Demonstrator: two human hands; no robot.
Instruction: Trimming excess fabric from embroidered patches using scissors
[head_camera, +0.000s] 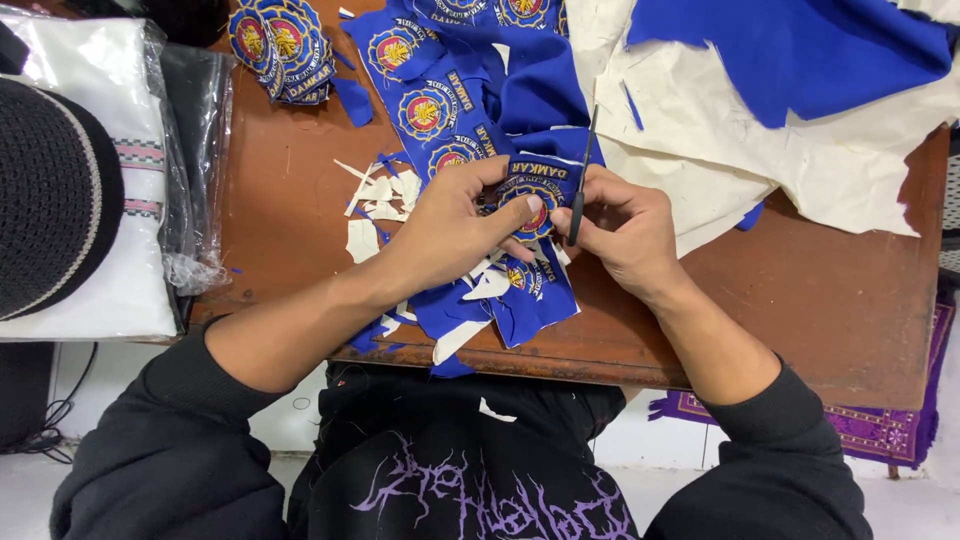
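Head view, looking down on a brown wooden desk (820, 300): at the far left lies a dark knitted cap (50, 200) on a white folded cloth in clear plastic wrap (110, 110). Further right, at the far edge, sits a small stack of cut round blue badges (282, 45). Beside it a strip of blue fabric with embroidered round emblems (435, 105) runs from the far edge toward the hands, with white backing scraps (380, 195) scattered just left of it. The left hand (455, 225) is closed on a blue embroidered patch (535, 190), thumb across its face and fingers beneath it, holding it above the near middle of the desk. More cut blue pieces (500, 300) lie under the hands at the near edge. The right hand (625, 225) is wrapped around slim dark scissors (580, 180), whose blades point away from the person and lie against the right edge of the patch. To the right, cream backing sheet (720, 150) with a large piece of plain blue cloth (790, 50) on it covers the far right of the desk.
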